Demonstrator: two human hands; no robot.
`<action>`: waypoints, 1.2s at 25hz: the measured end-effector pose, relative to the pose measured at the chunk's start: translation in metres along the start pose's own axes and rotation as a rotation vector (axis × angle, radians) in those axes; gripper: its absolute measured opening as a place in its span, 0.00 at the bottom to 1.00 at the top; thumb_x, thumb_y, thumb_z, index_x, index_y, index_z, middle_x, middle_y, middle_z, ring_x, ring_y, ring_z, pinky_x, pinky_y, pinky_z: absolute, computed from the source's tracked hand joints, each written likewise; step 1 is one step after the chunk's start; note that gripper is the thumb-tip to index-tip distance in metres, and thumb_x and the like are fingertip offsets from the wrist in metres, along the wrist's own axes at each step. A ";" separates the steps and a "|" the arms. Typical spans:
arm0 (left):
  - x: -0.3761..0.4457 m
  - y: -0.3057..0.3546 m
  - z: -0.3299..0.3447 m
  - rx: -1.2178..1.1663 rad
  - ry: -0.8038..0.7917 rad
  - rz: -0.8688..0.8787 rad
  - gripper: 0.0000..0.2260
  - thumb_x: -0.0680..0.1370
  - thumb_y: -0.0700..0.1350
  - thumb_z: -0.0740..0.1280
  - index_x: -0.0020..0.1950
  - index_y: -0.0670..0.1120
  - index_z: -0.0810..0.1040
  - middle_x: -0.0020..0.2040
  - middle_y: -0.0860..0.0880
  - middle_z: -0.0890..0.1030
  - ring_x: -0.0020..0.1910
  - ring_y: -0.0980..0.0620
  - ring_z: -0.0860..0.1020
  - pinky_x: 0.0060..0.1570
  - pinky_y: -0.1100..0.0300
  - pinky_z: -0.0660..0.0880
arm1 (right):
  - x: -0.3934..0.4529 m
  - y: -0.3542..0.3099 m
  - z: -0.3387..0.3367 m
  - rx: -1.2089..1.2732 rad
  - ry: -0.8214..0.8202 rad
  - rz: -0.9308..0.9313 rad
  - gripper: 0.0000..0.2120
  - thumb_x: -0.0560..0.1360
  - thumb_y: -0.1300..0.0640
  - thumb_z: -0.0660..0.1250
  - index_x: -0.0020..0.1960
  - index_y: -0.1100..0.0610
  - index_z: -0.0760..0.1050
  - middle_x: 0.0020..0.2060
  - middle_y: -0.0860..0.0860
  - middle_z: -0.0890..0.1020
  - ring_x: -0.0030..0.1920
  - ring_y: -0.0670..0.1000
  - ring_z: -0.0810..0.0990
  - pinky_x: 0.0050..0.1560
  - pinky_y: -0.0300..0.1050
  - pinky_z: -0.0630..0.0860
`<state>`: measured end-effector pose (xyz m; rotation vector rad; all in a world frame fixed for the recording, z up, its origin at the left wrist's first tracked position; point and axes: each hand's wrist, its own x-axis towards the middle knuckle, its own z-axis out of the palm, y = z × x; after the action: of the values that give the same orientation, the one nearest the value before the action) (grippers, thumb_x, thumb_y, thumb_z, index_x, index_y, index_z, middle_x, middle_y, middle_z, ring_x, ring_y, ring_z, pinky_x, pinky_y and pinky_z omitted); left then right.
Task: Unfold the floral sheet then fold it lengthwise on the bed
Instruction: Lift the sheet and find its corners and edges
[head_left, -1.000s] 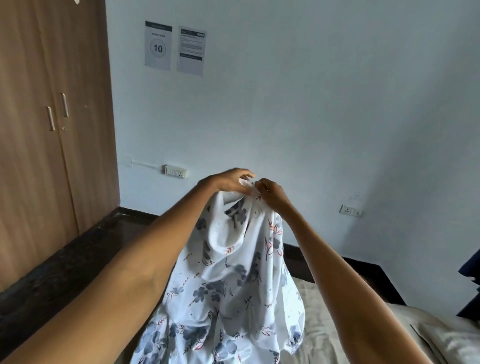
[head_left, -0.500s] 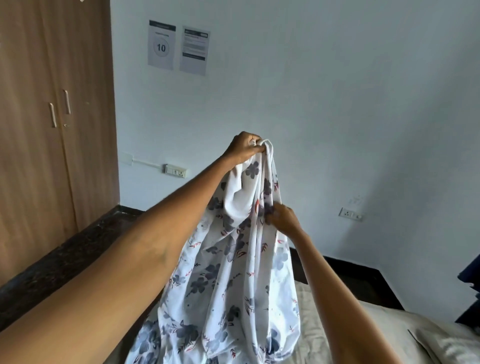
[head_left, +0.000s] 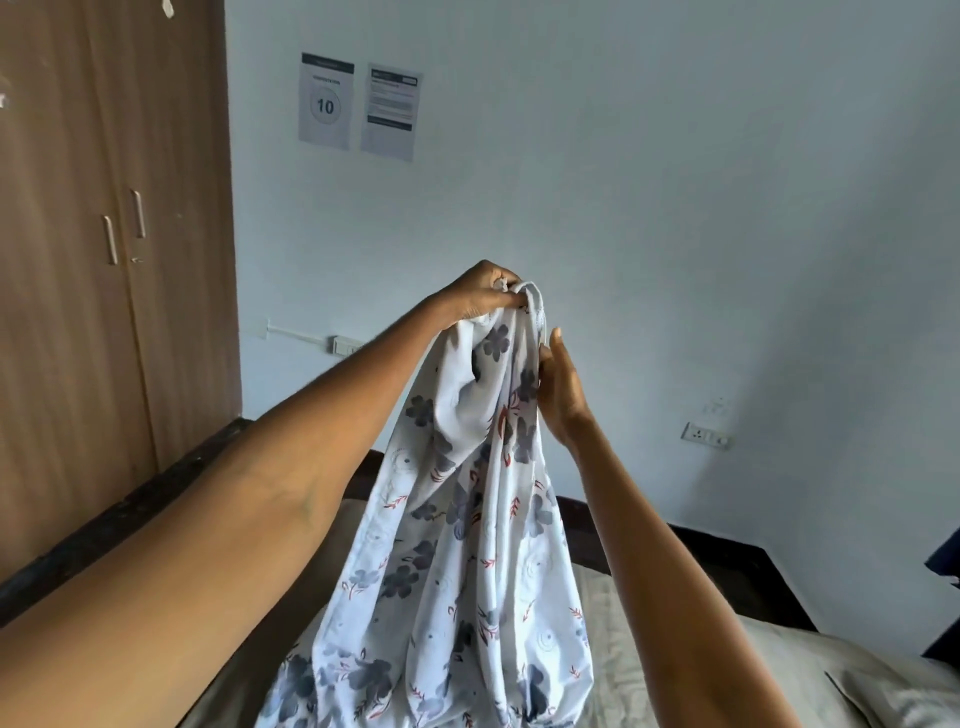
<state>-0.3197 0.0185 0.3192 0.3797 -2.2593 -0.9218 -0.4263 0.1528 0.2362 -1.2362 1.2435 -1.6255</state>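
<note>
The floral sheet (head_left: 467, 561), white with grey-blue flowers and red sprigs, hangs bunched in front of me and trails down onto the bed (head_left: 649, 670). My left hand (head_left: 485, 293) is raised and pinches the sheet's top edge in a closed grip. Just below and to the right, my right hand (head_left: 561, 389) rests against the sheet's right side with its fingers wrapped into a fold and the thumb pointing up. The sheet's lower end runs out of the bottom of the view.
A wooden wardrobe (head_left: 104, 270) with two handles stands at the left. A pale wall (head_left: 675, 208) with two paper notices and wall sockets lies ahead. Dark floor runs between the wardrobe and the bed. A pillow (head_left: 893, 696) lies at the lower right.
My left hand has lifted the sheet's top edge upward and away from my right hand. My right hand has slid down along the sheet's right side, and more of the sheet hangs stretched out.
</note>
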 end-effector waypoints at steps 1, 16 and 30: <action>-0.001 -0.004 -0.002 0.023 0.030 -0.008 0.11 0.74 0.41 0.70 0.47 0.32 0.80 0.39 0.45 0.73 0.41 0.52 0.70 0.42 0.60 0.65 | 0.001 0.002 -0.005 -0.027 -0.014 0.014 0.32 0.79 0.38 0.47 0.66 0.60 0.72 0.57 0.57 0.82 0.57 0.55 0.80 0.56 0.46 0.78; -0.017 -0.030 -0.006 0.219 0.445 -0.276 0.11 0.75 0.49 0.67 0.52 0.46 0.81 0.52 0.43 0.82 0.54 0.41 0.78 0.45 0.60 0.68 | -0.040 0.087 -0.032 -1.157 -0.025 0.241 0.15 0.72 0.48 0.59 0.43 0.60 0.74 0.42 0.58 0.75 0.44 0.55 0.74 0.45 0.44 0.66; -0.030 -0.058 -0.008 0.265 0.390 -0.330 0.12 0.75 0.51 0.68 0.51 0.44 0.81 0.51 0.41 0.83 0.53 0.40 0.79 0.46 0.57 0.71 | -0.057 0.112 -0.047 -0.952 0.365 0.139 0.15 0.78 0.59 0.61 0.35 0.52 0.61 0.37 0.53 0.72 0.38 0.53 0.68 0.37 0.42 0.60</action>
<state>-0.2909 -0.0123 0.2682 0.9852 -1.9858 -0.6318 -0.4567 0.1884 0.1102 -1.3428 2.4406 -1.1824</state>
